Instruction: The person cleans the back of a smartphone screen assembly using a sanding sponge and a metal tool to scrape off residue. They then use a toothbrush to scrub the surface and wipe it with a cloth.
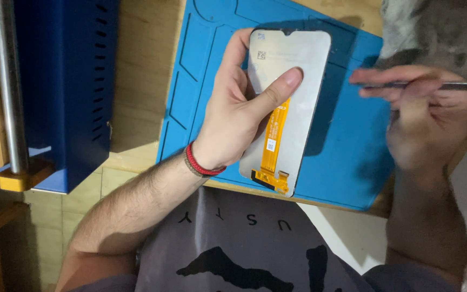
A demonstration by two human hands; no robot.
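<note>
My left hand (pixel 239 113) grips a phone screen panel (pixel 304 59), back side up, with my thumb pressed across its middle. The panel is silver-grey with an orange flex ribbon (pixel 274 151) running down to its lower edge. It hovers just above a blue work mat (pixel 347 146). My right hand (pixel 428 108), blurred, is to the right of the panel and holds a thin metal tool (pixel 460 85) that points left toward the panel's edge.
A blue metal machine (pixel 66 81) with vent slots and a steel rod (pixel 6 81) stands at the left on the wooden bench (pixel 141 70). A grey cloth (pixel 439 32) lies at the top right. My dark shirt fills the bottom.
</note>
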